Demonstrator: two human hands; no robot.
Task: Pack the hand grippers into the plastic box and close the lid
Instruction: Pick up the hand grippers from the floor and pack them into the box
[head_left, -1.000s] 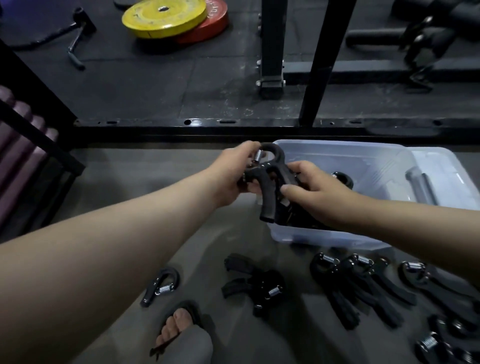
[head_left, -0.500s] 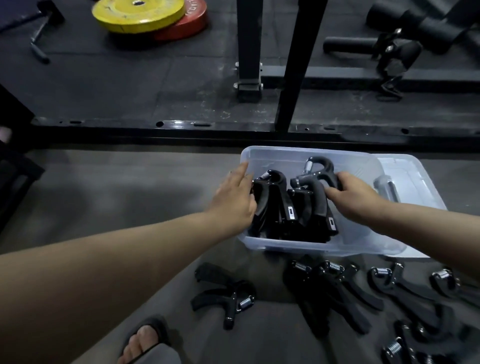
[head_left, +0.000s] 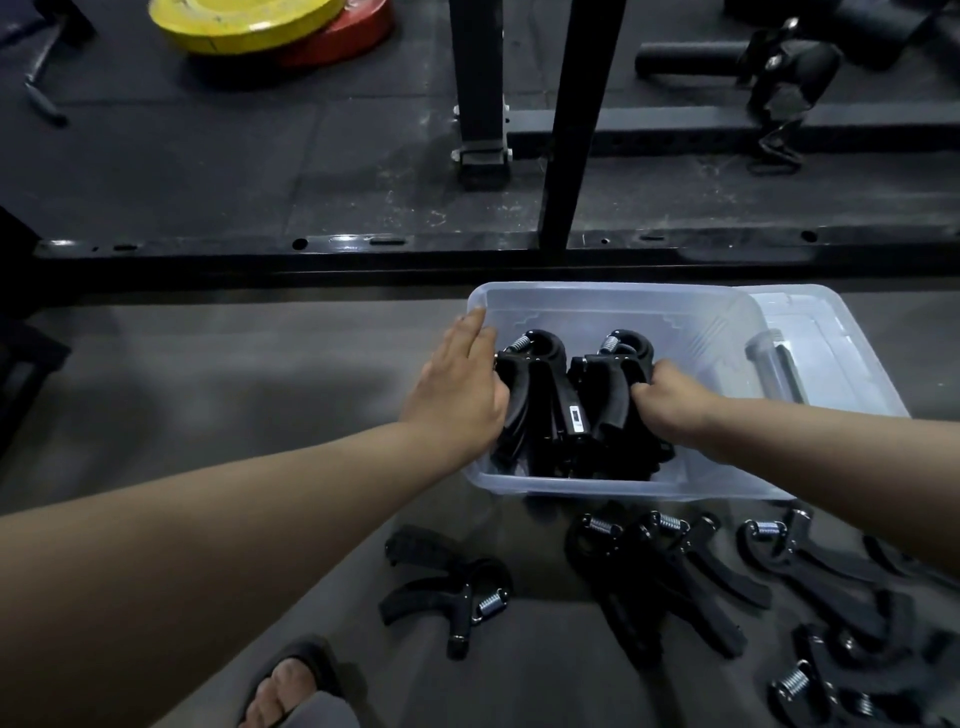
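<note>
Fingers of left hand (head_left: 460, 395) loosely spread, tips pressing the left packed hand gripper (head_left: 535, 400). Right hand (head_left: 670, 402) curled shut around the handle of the right packed gripper (head_left: 610, 400). Both stand spring-up in the near-left part of the clear plastic box (head_left: 597, 306). Step looks like seating and squaring this pair. Next: release, grab from the loose grippers (head_left: 670, 577) on the floor near the box. Lid (head_left: 831, 343) lies right of the box, still off.
</note>
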